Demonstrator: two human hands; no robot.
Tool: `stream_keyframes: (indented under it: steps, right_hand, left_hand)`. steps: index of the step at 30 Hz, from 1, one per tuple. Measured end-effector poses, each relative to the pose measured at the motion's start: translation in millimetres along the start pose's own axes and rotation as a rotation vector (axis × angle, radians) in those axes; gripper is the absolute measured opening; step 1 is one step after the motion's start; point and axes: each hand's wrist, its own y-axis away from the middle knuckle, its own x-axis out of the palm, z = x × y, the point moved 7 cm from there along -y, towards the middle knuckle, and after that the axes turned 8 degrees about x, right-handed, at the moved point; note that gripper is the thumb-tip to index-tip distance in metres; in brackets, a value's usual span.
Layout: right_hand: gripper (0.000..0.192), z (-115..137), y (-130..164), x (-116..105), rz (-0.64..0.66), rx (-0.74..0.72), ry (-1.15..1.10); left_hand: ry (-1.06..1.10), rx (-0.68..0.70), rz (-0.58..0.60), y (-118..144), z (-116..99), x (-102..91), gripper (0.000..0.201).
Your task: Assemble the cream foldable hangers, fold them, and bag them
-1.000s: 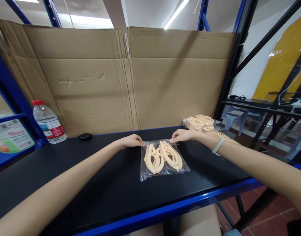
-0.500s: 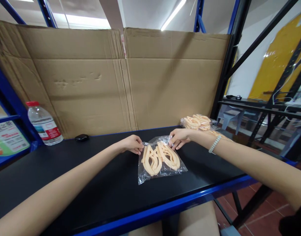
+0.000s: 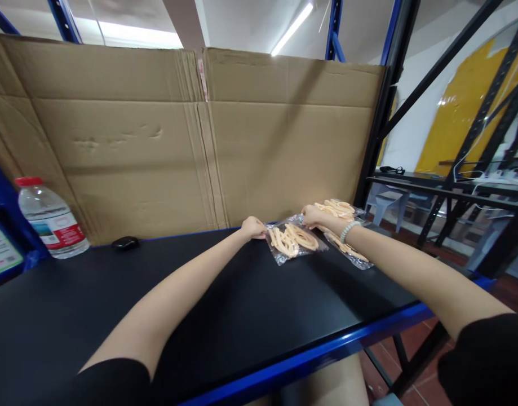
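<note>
Both arms have stretched out since the earlier frame, and the clear bag (image 3: 295, 241) w/ peach-coloured loop pieces has gone from mid tabletop (image 3: 225, 316) to the far right part, near the cardboard wall (image 3: 191, 135) and just beside the pile of filled bags (image 3: 341, 217).

Left hand (image 3: 253, 227) pinches the bag's left top corner, fingers closed on the film. Right hand (image 3: 313, 215) has its fingers curled at the right top corner, seemingly gripping it too, but the pinch itself is too small to see well.

Judgement: bag is light, film thin, soft and a bit slippery; the pieces inside look flexible, not fragile. Corners or top edge are the best hold, as a middle grip would crumple the film.

Hard to tell: if the bag mouth is sealed, the no. of pieces, and how many bags the pile has. Another bag lies partly under the right forearm.

Left side: water bottle (image 3: 51, 217), then a small black object (image 3: 124, 243), unclear what.
</note>
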Motion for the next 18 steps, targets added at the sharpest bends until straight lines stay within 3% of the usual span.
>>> stream_keyframes:
  steps: [3, 7, 10, 14, 18]
  right_hand:
    - [0.031, 4.3, -5.4, -15.3, -0.158, -0.018, 0.137]
    - [0.029, 6.1, -0.4, -44.8, -0.33, -0.1, 0.242]
    - [0.03, -3.6, 3.2, -85.3, -0.45, -0.132, 0.259]
    - [0.032, -41.6, -3.3, -141.4, -0.573, 0.02, 0.238]
    - [0.032, -91.3, -12.0, -163.2, -0.57, 0.239, 0.169]
  left_hand:
    - [-0.124, 0.091, -0.162, -11.3, -16.7, 0.1, 0.033]
    - [-0.265, 0.273, -0.307, -1.7, -34.0, 10.6, 0.042]
    - [-0.335, 0.354, -0.253, -1.1, -43.6, 33.4, 0.061]
    - [-0.379, 0.355, -0.125, -14.8, -49.6, 63.5, 0.08]
    - [-0.396, 0.361, -0.056, -25.7, -53.5, 81.4, 0.084]
